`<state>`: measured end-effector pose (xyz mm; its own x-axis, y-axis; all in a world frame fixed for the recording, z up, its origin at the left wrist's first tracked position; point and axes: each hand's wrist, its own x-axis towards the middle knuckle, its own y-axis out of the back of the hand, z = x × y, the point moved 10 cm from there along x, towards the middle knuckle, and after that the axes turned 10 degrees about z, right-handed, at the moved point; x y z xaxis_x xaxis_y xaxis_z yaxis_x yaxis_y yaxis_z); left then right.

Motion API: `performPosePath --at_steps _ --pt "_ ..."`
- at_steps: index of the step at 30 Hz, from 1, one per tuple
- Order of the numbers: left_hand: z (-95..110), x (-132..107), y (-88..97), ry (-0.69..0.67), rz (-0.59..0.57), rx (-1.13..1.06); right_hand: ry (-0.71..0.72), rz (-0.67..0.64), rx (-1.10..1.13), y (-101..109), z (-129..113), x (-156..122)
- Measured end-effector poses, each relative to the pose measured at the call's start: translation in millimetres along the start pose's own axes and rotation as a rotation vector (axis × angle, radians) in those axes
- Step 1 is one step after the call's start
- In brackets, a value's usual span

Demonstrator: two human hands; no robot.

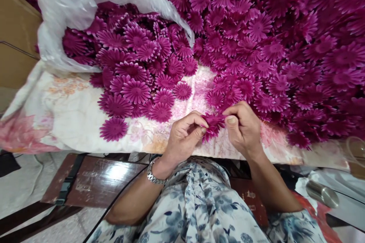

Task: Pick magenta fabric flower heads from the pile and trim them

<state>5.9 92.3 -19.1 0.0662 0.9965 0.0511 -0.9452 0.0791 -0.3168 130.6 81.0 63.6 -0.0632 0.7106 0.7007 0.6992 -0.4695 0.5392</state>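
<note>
Left hand point(186, 133) pinches purple flower piece point(213, 124) at left side, between thumb and finger. Right hand point(242, 130) grips same piece at right side. Piece is near front edge of flowered cloth point(71, 117). Beyond, large flower heap point(259, 38); to left, white plastic bag point(62, 7), loose flowers point(136, 91) before its mouth.

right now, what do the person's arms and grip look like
The left grip and right grip are ungloved hands. A silver metal link band circles the left wrist; none shows on the right. The sleeves, white with blue-grey floral print, leave the forearms bare.
</note>
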Motion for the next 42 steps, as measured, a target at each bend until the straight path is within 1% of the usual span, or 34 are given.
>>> performPosePath --at_steps 2,3,6,7,8,12,15,18,20,22,25,28,30,32,34,36,38,40,42 --pt "1 1 0.2 0.011 -0.013 0.018 0.043 0.043 -0.020 8 -3 3" --pt "3 2 -1.2 0.010 -0.031 0.021 0.081 0.018 -0.008 7 -7 4" --pt "12 3 -7.4 -0.032 -0.090 0.006 0.162 -0.166 0.143 -11 -19 1" --pt "15 3 -8.6 -0.049 -0.100 0.006 0.160 -0.200 0.190 -15 -21 0" --pt "16 4 -9.3 -0.062 -0.104 0.014 0.149 -0.208 0.216 -17 -21 0" --pt "16 5 -8.9 -0.068 -0.097 0.042 0.110 -0.136 0.196 -16 -19 1" --pt "11 6 -7.7 -0.005 -0.075 -0.044 0.088 -0.058 0.172 -11 -18 1" --pt "8 8 -5.8 0.063 -0.030 -0.149 0.062 0.033 0.150 -2 -16 2" --pt "9 10 -3.5 0.076 0.009 -0.194 0.025 0.080 0.145 3 -12 3" --pt "11 11 -1.7 0.077 0.035 -0.217 -0.014 0.098 0.147 5 -7 3" --pt "11 13 2.3 0.093 0.061 -0.239 -0.086 0.136 0.160 10 6 3" --pt "10 14 11.0 0.091 0.103 -0.246 -0.185 0.265 0.146 29 29 2" --pt "9 15 14.2 0.074 0.103 -0.242 -0.212 0.311 0.095 39 41 1" --pt "9 15 13.9 0.051 0.076 -0.228 -0.229 0.281 0.058 41 49 -1" --pt "11 16 12.7 0.013 0.053 -0.201 -0.265 0.197 0.069 36 54 -4" --pt "12 16 11.2 -0.028 0.039 -0.166 -0.285 0.111 0.092 28 52 -7" --pt "13 17 10.4 -0.054 0.039 -0.126 -0.267 0.058 0.079 23 46 -8" --pt "13 18 9.7 -0.067 0.046 -0.085 -0.243 0.067 0.049 25 42 -5" --pt "14 20 8.0 -0.073 0.053 -0.060 -0.219 0.117 -0.010 34 44 2"
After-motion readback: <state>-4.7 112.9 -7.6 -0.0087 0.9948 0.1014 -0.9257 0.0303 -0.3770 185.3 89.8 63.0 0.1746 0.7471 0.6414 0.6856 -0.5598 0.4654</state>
